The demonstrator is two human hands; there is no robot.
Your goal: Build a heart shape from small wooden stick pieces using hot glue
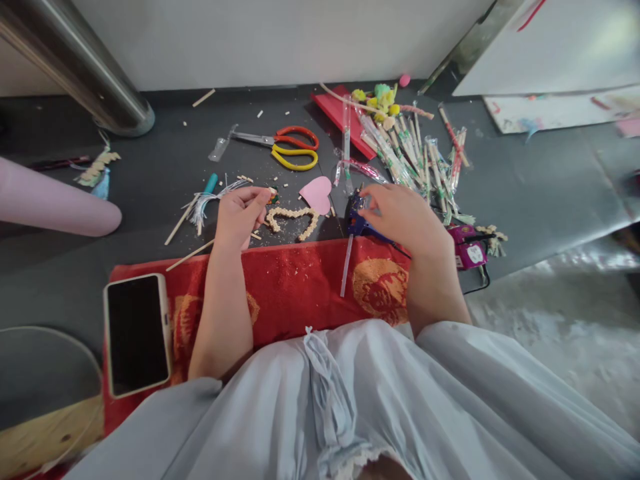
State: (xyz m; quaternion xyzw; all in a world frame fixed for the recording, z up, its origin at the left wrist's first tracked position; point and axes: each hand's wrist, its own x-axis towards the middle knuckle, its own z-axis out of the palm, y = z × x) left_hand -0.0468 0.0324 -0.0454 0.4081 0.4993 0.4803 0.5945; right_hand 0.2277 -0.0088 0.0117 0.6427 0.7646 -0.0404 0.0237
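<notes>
A blue glue gun sits at the near side of the desk, its clear glue stick jutting back over a red towel. The right hand has its fingers curled over the gun; how firmly they grip, I cannot tell. The left hand pinches a small pale piece between thumb and forefinger. Between the hands lies an open, knobbly outline of little pale bits, with a pink heart just beyond it. Farther off rest scissors with orange and yellow handles, and to their right a heap of wrapped sticks beside a red packet. A magenta box stands past the right wrist; a phone lies on the towel's left end.
</notes>
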